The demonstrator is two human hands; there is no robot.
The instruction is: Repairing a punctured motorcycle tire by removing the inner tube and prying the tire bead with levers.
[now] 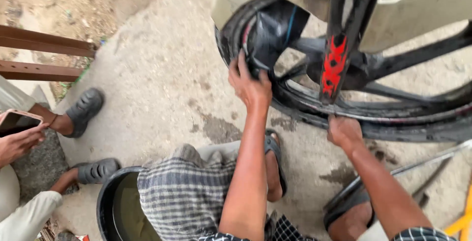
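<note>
Two hands work on a black wheel

The big tyre (344,118) lies under both hands; left hand (250,85) fingers pinch the soft black tube (275,29) just above them, right hand (344,132) fingers press closed on the rim. Best to tug gently and hold steady.

Black inner tube (275,29) bulging from upright black tyre (373,123) on wheel
</note>
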